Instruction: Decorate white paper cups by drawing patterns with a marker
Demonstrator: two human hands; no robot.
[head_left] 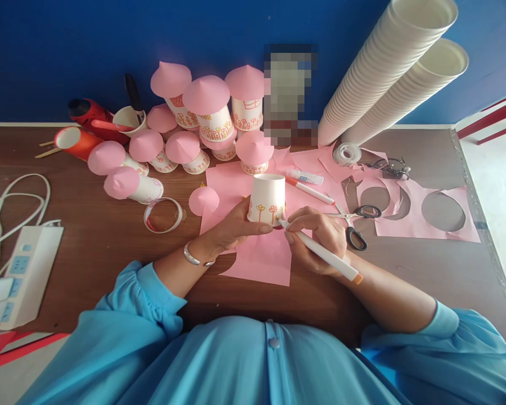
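Observation:
A white paper cup (269, 191) with orange and red flowers drawn along its lower side is gripped in my left hand (235, 225). Its fingers go behind the cup, and the thumb lies along its bottom edge. My right hand (320, 239) pinches a white marker pen (331, 256) with an orange end. The pen's tip meets the cup near the drawn stems. Beneath the hands lie sheets of pink paper (263, 261). Close to my right hand are black-handled scissors (356, 236), a second marker (310, 191) and a glue stick (306, 176).
Several decorated cups with pink paper cones (206, 95) stand at the back left. Two tall stacks of white cups (388, 67) lean at the back right. Around them are a tape roll (347, 153), a tape ring (163, 215), cut pink paper (425, 225) and a power strip (34, 270).

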